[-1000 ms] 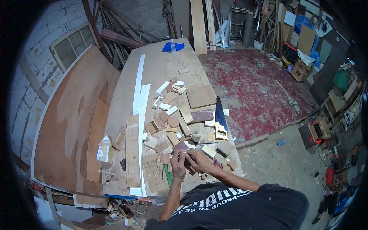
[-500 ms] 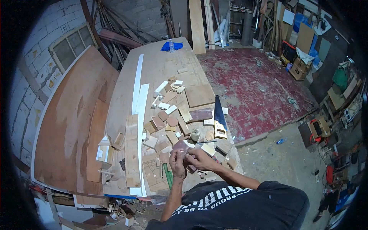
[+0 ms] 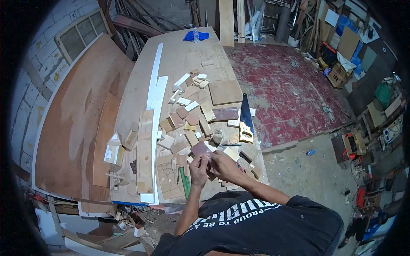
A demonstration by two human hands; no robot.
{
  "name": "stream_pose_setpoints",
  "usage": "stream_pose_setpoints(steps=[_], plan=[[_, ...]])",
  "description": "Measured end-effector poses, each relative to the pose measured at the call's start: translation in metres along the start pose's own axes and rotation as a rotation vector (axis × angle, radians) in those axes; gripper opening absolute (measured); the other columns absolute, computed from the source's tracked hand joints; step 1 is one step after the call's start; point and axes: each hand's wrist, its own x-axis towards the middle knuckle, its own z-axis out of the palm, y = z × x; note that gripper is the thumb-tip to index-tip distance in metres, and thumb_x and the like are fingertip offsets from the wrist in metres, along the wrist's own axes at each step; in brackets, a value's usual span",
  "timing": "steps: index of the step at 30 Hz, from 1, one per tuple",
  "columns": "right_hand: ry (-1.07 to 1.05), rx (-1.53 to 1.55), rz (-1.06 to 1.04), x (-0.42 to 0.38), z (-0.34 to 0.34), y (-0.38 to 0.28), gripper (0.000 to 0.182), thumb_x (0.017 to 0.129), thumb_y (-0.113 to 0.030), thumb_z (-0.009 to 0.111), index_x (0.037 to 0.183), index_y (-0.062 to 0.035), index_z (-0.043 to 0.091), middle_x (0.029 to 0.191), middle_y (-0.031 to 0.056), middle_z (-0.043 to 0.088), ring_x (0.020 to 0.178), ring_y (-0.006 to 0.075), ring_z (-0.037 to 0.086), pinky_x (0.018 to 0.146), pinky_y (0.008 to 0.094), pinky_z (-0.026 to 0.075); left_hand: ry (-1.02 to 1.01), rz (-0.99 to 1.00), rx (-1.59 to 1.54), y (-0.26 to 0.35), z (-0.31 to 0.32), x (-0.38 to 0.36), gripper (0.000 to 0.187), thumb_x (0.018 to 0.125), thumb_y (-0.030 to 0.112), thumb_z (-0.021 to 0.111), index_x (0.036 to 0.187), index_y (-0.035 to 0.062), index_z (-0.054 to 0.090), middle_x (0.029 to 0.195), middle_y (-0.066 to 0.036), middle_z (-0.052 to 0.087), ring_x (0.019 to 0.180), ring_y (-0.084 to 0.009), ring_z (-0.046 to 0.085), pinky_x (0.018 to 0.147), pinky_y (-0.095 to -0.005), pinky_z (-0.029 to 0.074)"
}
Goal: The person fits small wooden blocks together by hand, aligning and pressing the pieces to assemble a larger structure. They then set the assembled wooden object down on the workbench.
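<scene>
My left hand (image 3: 198, 170) and my right hand (image 3: 223, 165) meet over the near end of the workbench, fingers pinched together. Whatever is between the fingertips is small and mostly hidden; I cannot make it out. Just beyond them is a flat purplish-brown piece (image 3: 199, 148) that looks like sandpaper. Beside my left hand lie a green ruler (image 3: 185, 181) and a dark pencil (image 3: 178, 176) on a board with drawn lines (image 3: 165, 179). Past my right hand are a pale wood block (image 3: 232, 154) and a small jar (image 3: 218, 136).
A handsaw (image 3: 245, 128) lies along the bench's right edge. Many wood offcuts (image 3: 193, 119) cover its middle. Long white strips (image 3: 159, 98) and a plank (image 3: 145, 149) run along the left, near a small wooden house model (image 3: 113, 153). A bottle (image 3: 196, 35) stands at the far end.
The camera view has tipped down slightly, so the bench appears higher in the picture. My hands stay together, a little nearer my body relative to the purplish-brown piece.
</scene>
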Motion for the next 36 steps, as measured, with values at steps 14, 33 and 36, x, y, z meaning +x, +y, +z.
stream_pose_setpoints(steps=[14, 33, 36], plan=[[0.123, -0.118, 0.163, -0.031, -0.074, 0.033, 0.007, 0.085, -0.005, 0.062, 0.087, 0.0019, 0.060, 0.069, 0.0178, 0.055, 0.061, 0.0330, 0.056, 0.058, 0.0410, 0.045, 0.522, -0.199, -0.669, -0.036, -0.112, 0.038, 0.015, 0.098, 0.027, 0.048, 0.101, 0.0140, 0.056, 0.066, 0.001, 0.048, 0.051, -0.0114, 0.048, 0.041, -0.0256, 0.038], [-0.037, 0.022, -0.222, 0.040, -0.030, -0.035, 0.008, 0.080, 0.003, 0.064, 0.088, 0.0020, 0.064, 0.077, 0.0160, 0.061, 0.065, 0.0317, 0.061, 0.059, 0.0377, 0.047, 0.023, -0.280, -0.612, 0.060, -0.027, -0.009, 0.021, 0.101, 0.032, 0.043, 0.104, 0.0176, 0.058, 0.068, 0.003, 0.050, 0.052, -0.0059, 0.044, 0.039, -0.0200, 0.032], [-0.067, -0.085, -0.221, 0.036, -0.026, -0.038, 0.008, 0.081, 0.001, 0.062, 0.089, 0.0016, 0.062, 0.078, 0.0168, 0.060, 0.067, 0.0349, 0.062, 0.059, 0.0408, 0.048, 0.204, -0.210, -0.483, 0.060, -0.011, -0.007, 0.018, 0.101, 0.026, 0.046, 0.102, 0.0135, 0.060, 0.075, 0.003, 0.054, 0.057, -0.0049, 0.048, 0.045, -0.0188, 0.036]])
